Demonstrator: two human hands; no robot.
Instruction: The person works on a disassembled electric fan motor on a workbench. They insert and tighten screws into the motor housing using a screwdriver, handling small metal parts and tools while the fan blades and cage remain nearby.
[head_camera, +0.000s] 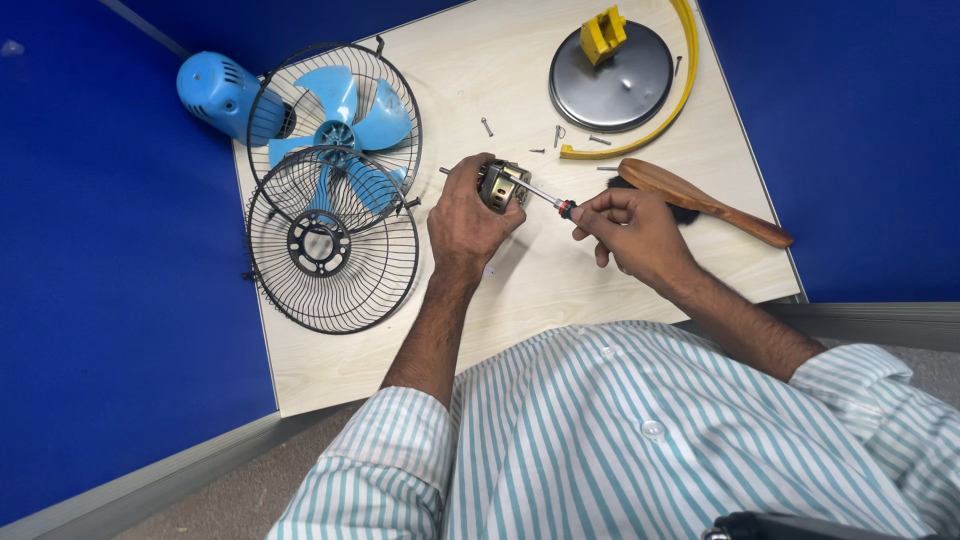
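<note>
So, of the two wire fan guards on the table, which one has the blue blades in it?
The farther guard, next to the blue motor cover, holds the blades. The nearer guard, overlapping it, has only a black centre ring.

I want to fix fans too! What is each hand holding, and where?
The left hand wraps around the small fan motor's body. The right hand holds the screwdriver by its handle.

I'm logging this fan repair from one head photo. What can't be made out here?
- Screwdriver tip: hidden inside the motor, head view.
- Screwdriver handle: covered by the right hand.
- Motor underside: wrapped by the left hand.
- Loose screws: too small to tell type.
- Fan blades: partly behind the front grille.
</note>
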